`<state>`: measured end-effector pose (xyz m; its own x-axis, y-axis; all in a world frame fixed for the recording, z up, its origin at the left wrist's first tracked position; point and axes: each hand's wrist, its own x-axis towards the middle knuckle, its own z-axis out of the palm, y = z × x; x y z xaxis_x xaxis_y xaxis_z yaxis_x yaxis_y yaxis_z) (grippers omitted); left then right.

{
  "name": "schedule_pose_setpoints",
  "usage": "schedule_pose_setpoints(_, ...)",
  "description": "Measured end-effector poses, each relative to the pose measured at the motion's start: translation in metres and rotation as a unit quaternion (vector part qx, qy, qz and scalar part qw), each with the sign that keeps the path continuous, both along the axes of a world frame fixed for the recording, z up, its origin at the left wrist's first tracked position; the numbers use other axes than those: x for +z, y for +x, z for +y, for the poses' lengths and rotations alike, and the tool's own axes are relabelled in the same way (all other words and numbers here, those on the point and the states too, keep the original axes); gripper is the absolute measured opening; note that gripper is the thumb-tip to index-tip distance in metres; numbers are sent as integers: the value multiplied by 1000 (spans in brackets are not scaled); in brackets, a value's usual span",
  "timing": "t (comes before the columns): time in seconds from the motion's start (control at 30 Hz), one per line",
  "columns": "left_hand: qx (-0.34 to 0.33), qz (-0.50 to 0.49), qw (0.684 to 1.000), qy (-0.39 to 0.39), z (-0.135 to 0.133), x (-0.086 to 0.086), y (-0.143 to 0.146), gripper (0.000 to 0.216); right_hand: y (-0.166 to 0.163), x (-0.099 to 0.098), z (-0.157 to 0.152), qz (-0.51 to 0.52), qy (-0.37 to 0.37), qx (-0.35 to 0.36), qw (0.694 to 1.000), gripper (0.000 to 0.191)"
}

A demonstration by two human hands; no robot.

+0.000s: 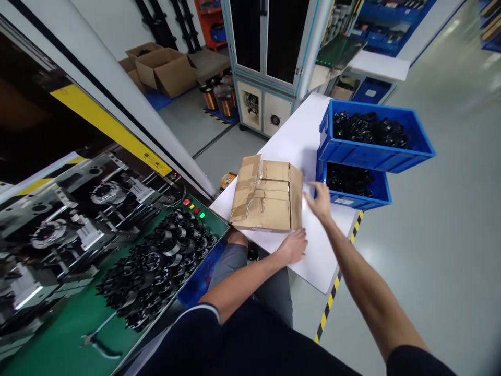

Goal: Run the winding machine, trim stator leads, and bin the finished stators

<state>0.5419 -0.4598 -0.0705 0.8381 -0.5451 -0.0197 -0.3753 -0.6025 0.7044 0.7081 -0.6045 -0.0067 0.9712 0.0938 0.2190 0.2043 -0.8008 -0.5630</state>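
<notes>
A cardboard box (270,196) lies on the white table (282,141), its top flaps folded down and a strip of clear tape wrinkled across them. My left hand (293,246) is at the near right corner of the box, palm down with the fingers stretched out; whether it presses on the box or the table is hard to tell. Just off the box's right side is my right hand (320,202), thumb and forefinger apart. Something pale and blurred is near its fingertips, too unclear to name.
Two stacked blue crates (376,151) of black parts stand at the table's right. To the left, a green bench (50,344) bears a heap of black ring-shaped parts (156,266), pliers (97,342) and machine fixtures (105,193). Open cartons (164,68) are behind.
</notes>
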Motion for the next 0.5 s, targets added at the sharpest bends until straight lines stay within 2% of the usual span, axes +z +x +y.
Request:
schedule_pose_setpoints(0.07, 17, -44, 998, -40, 48, 1, -28, 33, -33, -14, 37, -4, 22, 90, 996, 55)
schedule_pose_setpoints(0.1, 96, -104, 988, -65, 77, 1, -39, 23, -49, -20, 52, -3, 30, 123, 992, 57)
schedule_pose_setpoints(0.13, 236, -173, 953, -78, 105, 2, -46, 19, -62, -25, 63, 0, 39, 146, 989, 59)
schedule_pose_setpoints(0.17, 382, -228, 892, -80, 132, 4, -49, 25, -73, -28, 70, 2, 45, 161, 986, 62)
schedule_pose_setpoints(0.2, 495, -258, 826, -82, 155, 6, -48, 38, -82, -31, 74, 2, 45, 172, 984, 65)
schedule_pose_setpoints(0.23, 569, -267, 772, -91, 173, 9, -42, 54, -88, -32, 75, 2, 38, 181, 983, 70)
schedule_pose_setpoints(0.27, 608, -258, 742, -115, 186, 12, -33, 68, -93, -33, 75, 0, 23, 191, 981, 76)
schedule_pose_setpoints(0.3, 615, -237, 737, -152, 193, 14, -22, 76, -96, -34, 74, -5, 2, 203, 979, 83)
schedule_pose_setpoints(0.33, 602, -213, 745, -192, 195, 16, -9, 76, -98, -36, 73, -11, -25, 212, 977, 90)
schedule_pose_setpoints(0.4, 570, -181, 761, -251, 191, 19, 12, 62, -101, -39, 71, -30, -74, 215, 973, 98)
schedule_pose_setpoints(0.5, 576, -189, 748, -269, 177, 18, 27, 52, -104, -45, 71, -61, -112, 196, 972, 101)
